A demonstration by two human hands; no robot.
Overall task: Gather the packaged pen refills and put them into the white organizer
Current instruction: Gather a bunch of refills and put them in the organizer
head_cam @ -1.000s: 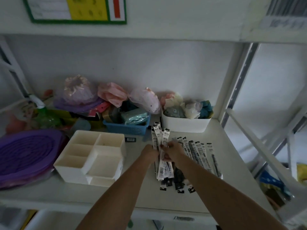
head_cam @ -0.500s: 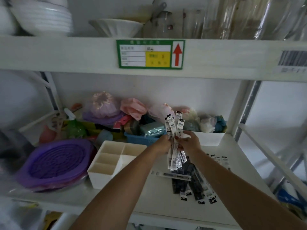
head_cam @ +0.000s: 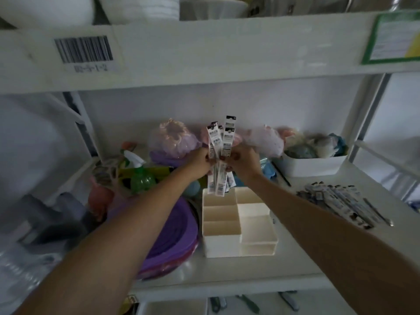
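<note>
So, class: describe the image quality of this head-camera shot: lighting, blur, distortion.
Head view: dim under the shelf, brighter at the right edge; wide-angle lens bows the upper shelf; left side smeared by motion blur; refill packs in both hands and the white organizer stay fairly sharp.

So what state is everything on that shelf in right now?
Bundle of refills: upright, gripped by both hands, lower ends above the organizer's back compartment.
Left hand: closed on the bundle.
Right hand: closed on the bundle.
White organizer: compartments empty.
Remaining refills: lying flat on the shelf.
</note>
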